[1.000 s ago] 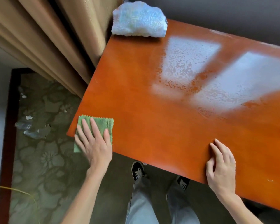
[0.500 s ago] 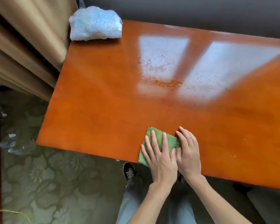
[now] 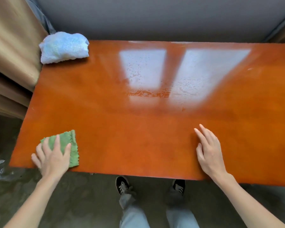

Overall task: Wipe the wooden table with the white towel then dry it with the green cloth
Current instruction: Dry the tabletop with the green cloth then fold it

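Drying pass under way at the lower left corner of the wooden table.

I logged the left hand pressing the green cloth flat with fingers spread, near the table's front edge, lower left of frame. The right hand lay flat on bare wood at lower right, fingers straight and relaxed, holding nothing. The white towel sat bunched at the upper left corner, well apart from both hands; I judged the wiping step done. Beaded moisture showed inside the window reflections, upper centre, so the next move called for carrying the cloth up and rightward. I could read no brands, labels or writing.
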`<control>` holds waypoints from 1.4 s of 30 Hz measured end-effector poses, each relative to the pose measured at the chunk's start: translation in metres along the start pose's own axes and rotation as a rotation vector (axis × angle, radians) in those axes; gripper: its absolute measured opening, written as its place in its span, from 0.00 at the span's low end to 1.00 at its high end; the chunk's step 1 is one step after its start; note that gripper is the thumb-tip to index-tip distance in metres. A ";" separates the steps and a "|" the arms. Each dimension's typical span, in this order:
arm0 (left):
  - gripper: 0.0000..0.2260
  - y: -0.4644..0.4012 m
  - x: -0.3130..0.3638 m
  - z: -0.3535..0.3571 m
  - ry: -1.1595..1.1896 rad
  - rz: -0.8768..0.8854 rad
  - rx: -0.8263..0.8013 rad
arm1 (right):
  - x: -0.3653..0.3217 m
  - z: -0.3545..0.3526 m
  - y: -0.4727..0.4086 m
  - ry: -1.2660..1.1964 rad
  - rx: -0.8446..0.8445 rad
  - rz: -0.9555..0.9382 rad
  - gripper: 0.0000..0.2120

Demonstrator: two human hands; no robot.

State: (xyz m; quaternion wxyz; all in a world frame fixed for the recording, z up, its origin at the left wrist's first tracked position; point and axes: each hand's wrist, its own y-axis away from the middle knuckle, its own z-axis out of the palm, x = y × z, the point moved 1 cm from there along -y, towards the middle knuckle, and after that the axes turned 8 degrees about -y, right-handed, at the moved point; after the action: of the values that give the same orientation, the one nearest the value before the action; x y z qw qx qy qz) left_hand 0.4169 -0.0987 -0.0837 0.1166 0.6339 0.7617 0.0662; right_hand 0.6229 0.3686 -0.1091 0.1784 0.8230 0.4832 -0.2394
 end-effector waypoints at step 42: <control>0.33 0.106 0.131 0.035 0.173 0.044 -0.050 | 0.054 -0.015 -0.002 0.049 0.124 -0.024 0.24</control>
State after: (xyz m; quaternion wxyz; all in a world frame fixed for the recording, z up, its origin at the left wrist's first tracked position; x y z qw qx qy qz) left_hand 0.5045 0.0478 -0.1033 0.0647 0.6394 0.7529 0.1421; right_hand 0.6473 0.4155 -0.1270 0.1121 0.8323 0.4815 -0.2506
